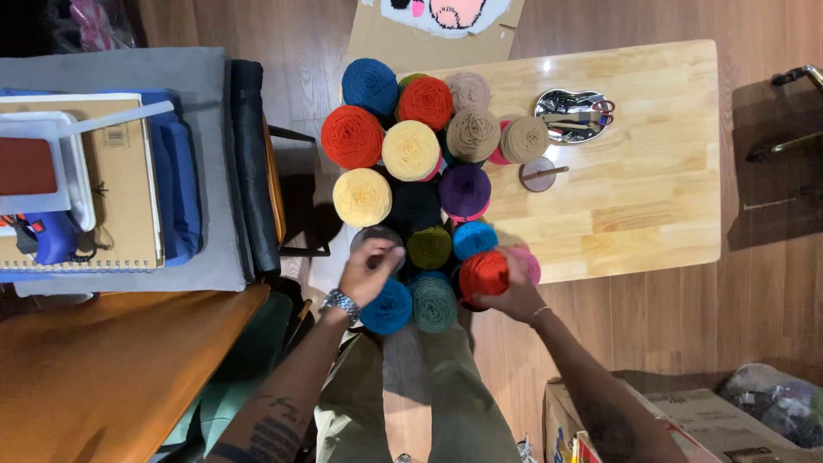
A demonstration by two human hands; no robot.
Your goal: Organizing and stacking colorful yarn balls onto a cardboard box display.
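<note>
A shallow metal tray (569,114) is set near the far edge of the pale wooden surface (651,197); scissors and small tools are held in it, too small to be told apart. Just beside it a small round brown dish (538,175) with a stick across it is seen. Soft, rounded balls of wound yarn (411,151) are crowded over the surface's left end. A red-orange yarn ball (484,273) at the near left corner is clasped by the right hand (517,294), its grip closed around it. A grey yarn ball (370,236) is touched by the left hand (370,272), fingers curled narrow. A cardboard box (686,420) stands on the floor.
</note>
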